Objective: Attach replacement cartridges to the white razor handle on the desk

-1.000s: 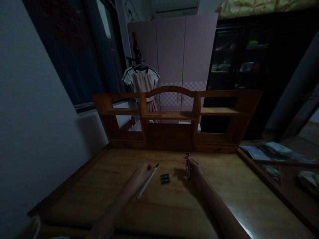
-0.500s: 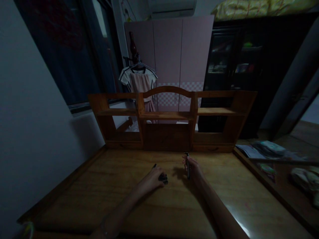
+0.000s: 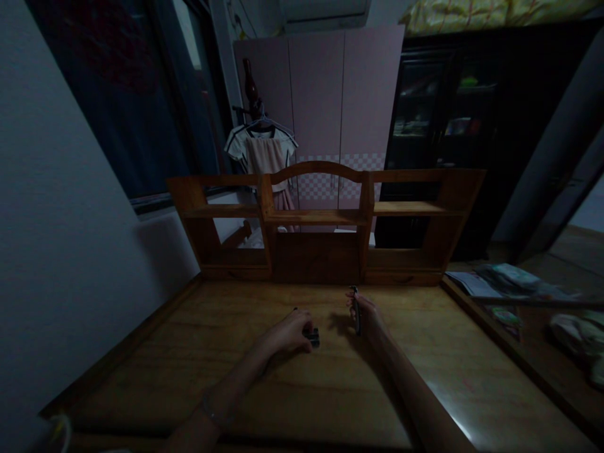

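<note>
My left hand [image 3: 293,328] is low over the wooden desktop, its fingers curled onto a small dark object [image 3: 312,338] with lighter bands. Another dark tip pokes out behind the knuckles; whether it belongs to the same object I cannot tell. To the right, my right hand [image 3: 369,314] is closed around a slim, dark, upright tool [image 3: 357,313] with a short crosswise head on top. Its exact kind is too dim to make out. The two hands are apart, and a shadow falls on the desk between them.
A wooden desktop [image 3: 226,352] lies under both arms. At its back edge stands a wooden shelf unit [image 3: 314,218] with several compartments. A wall borders the left side. On the right, papers and a plastic-wrapped item [image 3: 507,280] lie beyond the desk's raised edge.
My left hand has arched up slightly, its fingers now more bent over the small dark object. The right hand keeps its hold on the tool, nearly still. The view has shifted a little.
</note>
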The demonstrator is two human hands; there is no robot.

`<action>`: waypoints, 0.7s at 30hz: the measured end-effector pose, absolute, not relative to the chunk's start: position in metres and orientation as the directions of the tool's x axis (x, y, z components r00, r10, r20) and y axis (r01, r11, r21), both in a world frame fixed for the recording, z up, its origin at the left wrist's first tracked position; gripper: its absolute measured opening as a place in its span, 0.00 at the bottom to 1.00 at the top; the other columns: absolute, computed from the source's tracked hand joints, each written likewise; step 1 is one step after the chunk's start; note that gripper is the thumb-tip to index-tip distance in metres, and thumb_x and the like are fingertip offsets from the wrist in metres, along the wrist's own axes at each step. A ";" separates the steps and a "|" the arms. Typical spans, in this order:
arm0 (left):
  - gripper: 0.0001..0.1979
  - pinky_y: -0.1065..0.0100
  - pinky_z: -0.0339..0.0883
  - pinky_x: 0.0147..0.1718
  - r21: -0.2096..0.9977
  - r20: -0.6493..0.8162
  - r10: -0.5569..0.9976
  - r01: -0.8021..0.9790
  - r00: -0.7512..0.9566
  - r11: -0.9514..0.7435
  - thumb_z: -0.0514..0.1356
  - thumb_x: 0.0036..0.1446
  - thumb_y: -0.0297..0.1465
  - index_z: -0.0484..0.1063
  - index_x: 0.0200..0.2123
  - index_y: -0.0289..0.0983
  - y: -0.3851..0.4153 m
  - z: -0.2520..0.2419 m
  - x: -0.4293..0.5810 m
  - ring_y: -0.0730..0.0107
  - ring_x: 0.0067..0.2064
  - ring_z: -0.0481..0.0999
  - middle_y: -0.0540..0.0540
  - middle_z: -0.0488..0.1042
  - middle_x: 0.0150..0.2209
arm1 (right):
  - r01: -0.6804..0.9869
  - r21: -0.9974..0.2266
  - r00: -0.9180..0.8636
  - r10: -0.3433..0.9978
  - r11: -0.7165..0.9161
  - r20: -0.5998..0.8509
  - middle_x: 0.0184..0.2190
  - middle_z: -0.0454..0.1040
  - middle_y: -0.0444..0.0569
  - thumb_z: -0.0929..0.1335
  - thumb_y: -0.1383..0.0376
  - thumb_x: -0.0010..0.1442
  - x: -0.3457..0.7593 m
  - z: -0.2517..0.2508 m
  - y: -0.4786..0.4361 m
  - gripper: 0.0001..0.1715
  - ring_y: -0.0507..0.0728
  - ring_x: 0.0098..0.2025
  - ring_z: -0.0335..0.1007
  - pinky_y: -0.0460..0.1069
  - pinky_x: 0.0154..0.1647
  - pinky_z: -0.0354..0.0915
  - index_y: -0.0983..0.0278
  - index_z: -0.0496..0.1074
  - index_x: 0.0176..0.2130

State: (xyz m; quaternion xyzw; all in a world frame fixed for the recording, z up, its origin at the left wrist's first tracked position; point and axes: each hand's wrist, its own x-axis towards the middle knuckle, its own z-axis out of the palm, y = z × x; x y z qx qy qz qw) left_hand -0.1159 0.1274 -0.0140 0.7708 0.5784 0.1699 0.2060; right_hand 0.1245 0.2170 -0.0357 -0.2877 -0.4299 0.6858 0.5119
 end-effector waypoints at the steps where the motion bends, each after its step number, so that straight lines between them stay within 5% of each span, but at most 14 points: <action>1: 0.22 0.67 0.60 0.37 0.515 0.027 0.959 0.818 0.283 -0.255 0.72 0.31 0.35 0.73 0.33 0.36 0.126 -0.013 -0.115 0.60 0.42 0.69 0.47 0.71 0.38 | -0.453 -0.885 -0.309 0.950 -0.103 0.047 0.27 0.72 0.46 0.71 0.56 0.52 0.125 -0.036 0.217 0.17 0.49 0.20 0.63 0.44 0.18 0.59 0.64 0.75 0.38; 21: 0.17 0.68 0.58 0.35 0.502 0.094 0.970 0.831 0.222 -0.239 0.70 0.34 0.29 0.70 0.31 0.36 0.120 -0.015 -0.099 0.63 0.39 0.67 0.47 0.69 0.36 | -0.445 -0.890 -0.303 0.952 -0.098 0.046 0.26 0.73 0.46 0.71 0.57 0.50 0.125 -0.037 0.218 0.17 0.49 0.20 0.62 0.43 0.18 0.59 0.65 0.75 0.38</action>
